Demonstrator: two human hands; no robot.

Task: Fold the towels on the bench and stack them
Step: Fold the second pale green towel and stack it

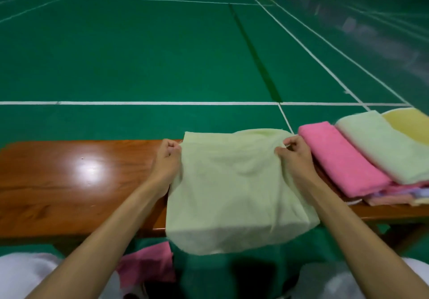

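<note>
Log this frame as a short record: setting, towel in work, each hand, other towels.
setting: bench on a green sports court
towel in work: light green towel, spread over the bench, near edge hanging off the front
left hand: grips its far left corner
right hand: pinches its far right corner
other towels: pink towel, pale green towel and yellow towel, side by side at the bench's right end
below: pink cloth by the person's lap

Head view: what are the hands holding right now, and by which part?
The unfolded pale green towel, by its far edge: the left hand grips the far left corner, the right hand grips near the far right corner.
</note>
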